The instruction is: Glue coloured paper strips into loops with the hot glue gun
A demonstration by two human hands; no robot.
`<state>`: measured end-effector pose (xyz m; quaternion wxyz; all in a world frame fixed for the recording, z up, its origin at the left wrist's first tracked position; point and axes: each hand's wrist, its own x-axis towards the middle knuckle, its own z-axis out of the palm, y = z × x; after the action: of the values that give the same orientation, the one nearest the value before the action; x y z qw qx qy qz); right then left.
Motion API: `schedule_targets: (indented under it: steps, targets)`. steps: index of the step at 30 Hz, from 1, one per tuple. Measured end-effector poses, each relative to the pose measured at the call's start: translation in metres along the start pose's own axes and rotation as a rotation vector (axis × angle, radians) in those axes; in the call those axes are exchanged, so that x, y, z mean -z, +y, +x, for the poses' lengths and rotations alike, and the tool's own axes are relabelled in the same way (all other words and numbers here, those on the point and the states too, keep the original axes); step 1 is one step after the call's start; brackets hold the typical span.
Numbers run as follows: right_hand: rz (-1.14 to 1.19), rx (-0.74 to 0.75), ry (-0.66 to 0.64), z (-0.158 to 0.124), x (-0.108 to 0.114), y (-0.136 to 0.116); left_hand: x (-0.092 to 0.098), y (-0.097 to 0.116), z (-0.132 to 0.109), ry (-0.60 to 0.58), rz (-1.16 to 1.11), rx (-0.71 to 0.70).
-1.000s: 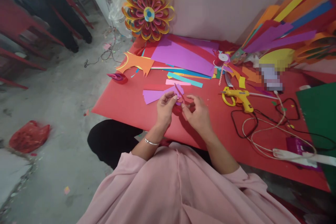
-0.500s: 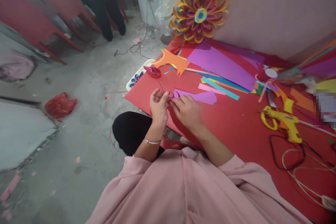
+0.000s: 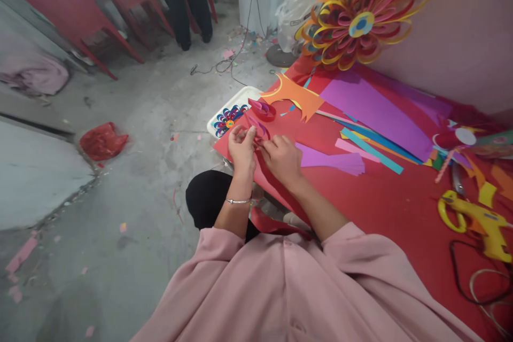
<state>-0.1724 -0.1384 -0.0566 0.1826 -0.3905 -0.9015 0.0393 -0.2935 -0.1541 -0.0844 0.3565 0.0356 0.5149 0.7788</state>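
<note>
My left hand (image 3: 242, 145) and my right hand (image 3: 281, 158) meet over the front left edge of the red table. Between their fingertips they pinch a looped paper petal (image 3: 257, 126) of red and purple strips; its lower end is hidden by my fingers. Just beyond lies another rolled petal (image 3: 262, 110), red with pink inside. To the right of my right hand a fan of purple paper strips (image 3: 332, 159) rests on the table. A white tray (image 3: 212, 127) at the table's left corner holds a blue and purple paper flower (image 3: 230, 121).
A large paper flower (image 3: 385, 18) stands at the back near the wall. A yellow glue gun (image 3: 476, 219) with cords lies at right, near scissors (image 3: 457, 179). Purple sheets (image 3: 377, 107) and an orange cutout (image 3: 294, 93) cover the far side. A person (image 3: 192, 0) stands beyond, by red chairs.
The view has swung left, so the table and its things sit further right. The petal's loop now stands up more visibly between my hands, which stay together.
</note>
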Motion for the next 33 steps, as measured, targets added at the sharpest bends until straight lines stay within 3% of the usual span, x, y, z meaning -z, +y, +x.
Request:
schedule_targets:
  steps: [7, 15, 19, 23, 25, 30, 33]
  targets:
    - [0.019, -0.039, -0.109, 0.041, -0.009, -0.001, 0.006, -0.006, 0.006, 0.052, 0.139, -0.226]
    - [0.002, -0.042, -0.151, 0.064, -0.018, -0.003, 0.004, -0.010, 0.014, -0.013, 0.187, -0.251]
    - [0.019, -0.060, -0.151, 0.058, -0.010, -0.005, 0.002, -0.011, 0.010, -0.030, 0.240, -0.300]
    - [0.061, -0.114, -0.119, 0.022, 0.010, 0.009, -0.001, -0.009, -0.014, -0.054, 0.437, -0.513]
    - [0.085, -0.180, -0.126, -0.006, 0.023, 0.029, -0.007, -0.011, -0.027, -0.166, 0.533, -0.557]
    - [0.094, -0.470, -0.073, -0.076, 0.058, 0.113, -0.039, -0.038, -0.049, -0.713, 0.748, -0.582]
    - [0.061, -0.582, -0.025, -0.101, 0.072, 0.164, -0.066, -0.061, -0.058, -0.945, 0.899, -0.554]
